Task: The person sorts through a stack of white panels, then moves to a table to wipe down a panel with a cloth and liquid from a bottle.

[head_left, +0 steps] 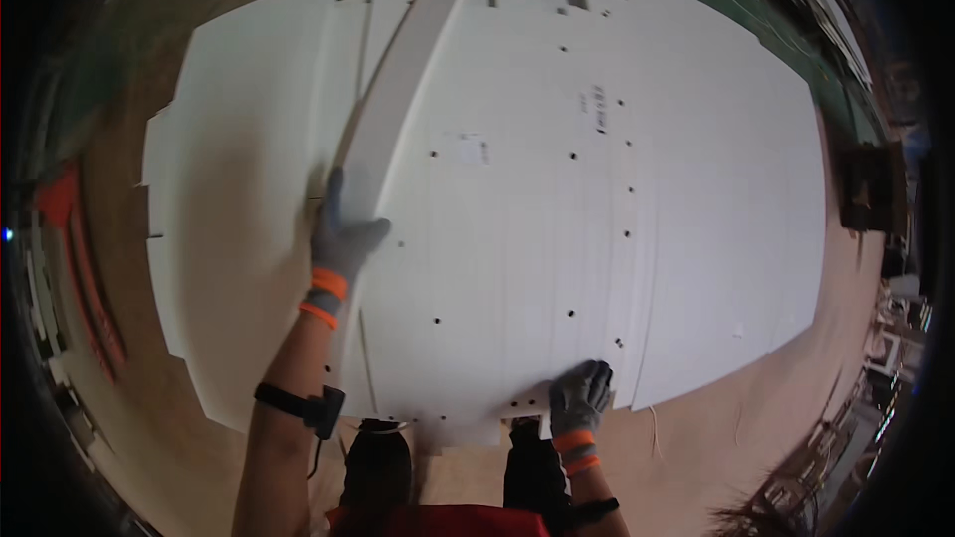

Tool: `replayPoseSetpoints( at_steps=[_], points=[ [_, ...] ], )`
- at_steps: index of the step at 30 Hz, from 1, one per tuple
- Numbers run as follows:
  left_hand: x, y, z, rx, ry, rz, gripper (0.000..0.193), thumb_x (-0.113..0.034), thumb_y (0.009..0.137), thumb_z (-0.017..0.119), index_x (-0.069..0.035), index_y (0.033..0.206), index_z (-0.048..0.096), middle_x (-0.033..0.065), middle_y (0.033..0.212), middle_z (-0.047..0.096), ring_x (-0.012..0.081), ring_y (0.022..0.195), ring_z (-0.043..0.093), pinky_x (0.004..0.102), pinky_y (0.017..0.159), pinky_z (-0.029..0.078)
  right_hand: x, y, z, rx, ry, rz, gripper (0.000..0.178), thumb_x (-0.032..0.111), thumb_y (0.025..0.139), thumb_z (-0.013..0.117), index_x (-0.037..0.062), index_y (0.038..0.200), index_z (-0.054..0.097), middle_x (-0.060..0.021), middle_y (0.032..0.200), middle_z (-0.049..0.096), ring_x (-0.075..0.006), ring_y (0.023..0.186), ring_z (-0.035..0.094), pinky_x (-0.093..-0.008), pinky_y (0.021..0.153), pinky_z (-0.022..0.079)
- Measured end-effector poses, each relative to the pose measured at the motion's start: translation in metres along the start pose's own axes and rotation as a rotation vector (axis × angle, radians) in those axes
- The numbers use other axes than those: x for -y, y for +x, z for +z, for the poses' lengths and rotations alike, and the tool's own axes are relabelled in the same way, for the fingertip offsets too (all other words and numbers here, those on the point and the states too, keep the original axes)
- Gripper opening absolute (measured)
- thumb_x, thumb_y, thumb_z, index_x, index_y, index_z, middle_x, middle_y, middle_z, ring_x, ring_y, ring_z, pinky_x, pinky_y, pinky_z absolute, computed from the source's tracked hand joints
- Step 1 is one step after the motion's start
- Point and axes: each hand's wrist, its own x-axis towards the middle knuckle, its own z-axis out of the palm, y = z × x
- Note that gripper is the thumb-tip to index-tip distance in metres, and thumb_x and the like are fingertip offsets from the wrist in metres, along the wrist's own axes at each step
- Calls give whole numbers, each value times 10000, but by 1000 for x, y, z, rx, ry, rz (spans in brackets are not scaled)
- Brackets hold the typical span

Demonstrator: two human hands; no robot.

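A long narrow white board (406,104) lies slantwise over a broad layer of white panels (507,199), its far end reaching past their back edge. My left hand (343,234), in a grey glove with an orange-banded cuff, grips this board across its width. The thumb points right and the fingers lie along the left side. At the near edge of the panels rests my right hand (580,398), gloved alike, with fingers extended on the white surface and nothing visible in it. Small dark holes dot the panels, and a pale label (468,148) sits near the middle.
Red metal bars (85,268) stand on the brown floor to the left. Long strips (811,0) are piled at the far right. A dark object (863,187) is beyond the panels' right edge, with cluttered pieces (885,338) nearer. My legs are against the near edge.
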Motion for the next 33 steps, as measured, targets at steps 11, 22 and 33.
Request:
replayPoseSetpoints(
  at_steps=[11, 22, 33],
  points=[
    [2, -56, -43, -222, -35, -250, 740, -172, 640, 723, -19, 1306, 439, 152, 1174, 487, 263, 995, 553, 359, 873, 484, 21, 2, -1, 48, 35, -26, 804, 341, 844, 600, -64, 1410, 197, -283, 1463, 185, -429, 1369, 154, -468, 1119, 162],
    [15, -40, -68, -252, 1109, 265, 421, -196, 841, 622, -83, 1236, 528, 134, 1267, 494, 289, 1119, 518, 390, 875, 453, 35, 1, -6, 59, -36, -104, 808, 360, 830, 614, -32, 1417, 220, -251, 1474, 198, -408, 1371, 170, -473, 1110, 175],
    [43, -36, -45, -238, 1205, -58, 597, -331, 895, 451, -40, 1385, 273, 149, 1432, 308, 338, 1354, 250, 475, 1114, 177, 57, 12, -11, 34, 45, -200, 765, 293, 813, 647, 39, 1427, 269, -234, 1461, 245, -417, 1356, 206, -474, 1097, 214]
  ],
)
